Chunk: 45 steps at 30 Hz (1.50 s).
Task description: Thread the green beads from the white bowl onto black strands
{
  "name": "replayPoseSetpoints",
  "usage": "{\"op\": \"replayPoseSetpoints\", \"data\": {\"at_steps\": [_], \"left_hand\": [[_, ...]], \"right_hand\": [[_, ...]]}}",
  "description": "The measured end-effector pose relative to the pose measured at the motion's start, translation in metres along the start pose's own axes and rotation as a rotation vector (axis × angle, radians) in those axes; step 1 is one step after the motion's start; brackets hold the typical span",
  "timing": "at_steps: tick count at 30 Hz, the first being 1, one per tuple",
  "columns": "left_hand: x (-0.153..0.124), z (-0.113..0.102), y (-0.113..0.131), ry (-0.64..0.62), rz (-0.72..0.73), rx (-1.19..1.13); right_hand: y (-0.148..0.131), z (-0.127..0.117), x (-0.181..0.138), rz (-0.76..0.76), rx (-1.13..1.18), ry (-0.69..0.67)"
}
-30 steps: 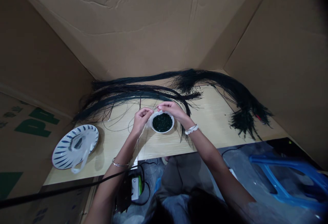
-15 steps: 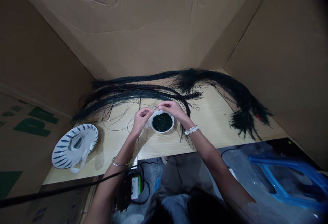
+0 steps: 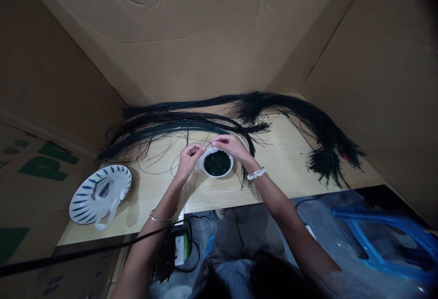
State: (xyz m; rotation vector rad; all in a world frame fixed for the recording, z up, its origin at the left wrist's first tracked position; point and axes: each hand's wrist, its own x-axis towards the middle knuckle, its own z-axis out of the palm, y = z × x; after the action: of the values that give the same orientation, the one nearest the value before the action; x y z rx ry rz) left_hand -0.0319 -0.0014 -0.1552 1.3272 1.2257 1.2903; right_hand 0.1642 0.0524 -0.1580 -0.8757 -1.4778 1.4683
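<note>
A small white bowl [image 3: 204,167] stands on the wooden table, filled with tiny dark green, shiny pieces [image 3: 217,163] that look like beads. Over its far left rim, my left hand [image 3: 190,158] pinches a thin dark strand, thumb against forefinger. My right hand [image 3: 230,145] comes from the other side above the far rim, its fingertips pinched on the strand almost touching those of the left. Whether a bead sits between the fingertips is too small to tell. Bundles of long dark strands [image 3: 171,123] lie just behind both hands.
Another dark bundle [image 3: 308,112] curves to the right, ending in a bushy green tuft [image 3: 325,162]. At the left a blue-striped plate [image 3: 80,205] holds a clear plastic bag [image 3: 111,194]. Cardboard walls [image 3: 191,30] enclose the table. A blue plastic stool [image 3: 372,226] and a black cable [image 3: 102,247] are near.
</note>
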Motion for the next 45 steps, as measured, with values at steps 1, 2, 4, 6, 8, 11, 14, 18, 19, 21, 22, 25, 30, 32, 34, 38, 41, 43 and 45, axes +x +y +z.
{"op": "replayPoseSetpoints", "data": {"at_steps": [1, 2, 4, 6, 8, 11, 14, 18, 19, 21, 22, 25, 30, 32, 34, 38, 41, 43, 45], "left_hand": [[0.0000, 0.0000, 0.0000, 0.001, -0.002, -0.003], [0.0000, 0.0001, 0.0000, 0.000, -0.003, -0.007], [0.0001, 0.0003, 0.0001, -0.004, 0.000, -0.013], [0.0001, 0.0003, 0.0003, -0.007, 0.005, -0.013], [0.0000, 0.0003, 0.0005, -0.008, 0.009, -0.013], [-0.0004, 0.0003, 0.0007, -0.010, 0.011, -0.019], [-0.0010, 0.0005, 0.0015, -0.012, 0.004, -0.020], [-0.0016, 0.0013, 0.0038, -0.004, 0.001, -0.023], [-0.0018, 0.0015, 0.0046, -0.003, 0.001, -0.022], [-0.0021, 0.0018, 0.0059, 0.001, 0.003, -0.015], [-0.0022, 0.0019, 0.0065, 0.003, 0.004, -0.010], [-0.0024, 0.0020, 0.0074, 0.000, 0.000, -0.008], [-0.0015, 0.0015, 0.0052, -0.007, -0.004, -0.017], [-0.0012, 0.0014, 0.0039, -0.005, -0.002, -0.015], [-0.0012, 0.0015, 0.0031, -0.008, -0.005, -0.011], [-0.0017, 0.0023, 0.0025, -0.012, -0.005, 0.001], [-0.0021, 0.0025, 0.0012, -0.013, 0.020, 0.024], [-0.0021, 0.0025, -0.0002, -0.021, 0.033, 0.037], [-0.0020, 0.0027, -0.0012, -0.027, 0.036, 0.042]], "right_hand": [[-0.0005, 0.0001, -0.0004, 0.014, 0.012, 0.001], [-0.0009, 0.0003, -0.0007, 0.028, 0.026, 0.000], [-0.0013, 0.0009, -0.0011, 0.056, 0.055, -0.008], [-0.0014, 0.0017, -0.0013, 0.073, 0.082, -0.019], [-0.0012, 0.0022, -0.0013, 0.071, 0.098, -0.035], [-0.0016, 0.0024, -0.0018, 0.063, 0.101, -0.053], [-0.0026, 0.0025, -0.0025, 0.078, 0.107, -0.061], [-0.0032, 0.0025, -0.0026, 0.077, 0.107, -0.068], [-0.0029, 0.0024, -0.0024, 0.076, 0.106, -0.069], [-0.0022, 0.0021, -0.0021, 0.080, 0.103, -0.071], [-0.0018, 0.0020, -0.0020, 0.084, 0.103, -0.071], [-0.0013, 0.0019, -0.0021, 0.095, 0.105, -0.071], [-0.0030, 0.0019, -0.0029, 0.085, 0.106, -0.082], [-0.0038, 0.0019, -0.0030, 0.076, 0.104, -0.086], [-0.0044, 0.0021, -0.0031, 0.069, 0.106, -0.093], [-0.0046, 0.0028, -0.0034, 0.089, 0.132, -0.096], [-0.0027, 0.0029, -0.0038, 0.093, 0.116, -0.102], [-0.0007, 0.0027, -0.0039, 0.085, 0.098, -0.113], [0.0009, 0.0028, -0.0038, 0.075, 0.084, -0.131]]}}
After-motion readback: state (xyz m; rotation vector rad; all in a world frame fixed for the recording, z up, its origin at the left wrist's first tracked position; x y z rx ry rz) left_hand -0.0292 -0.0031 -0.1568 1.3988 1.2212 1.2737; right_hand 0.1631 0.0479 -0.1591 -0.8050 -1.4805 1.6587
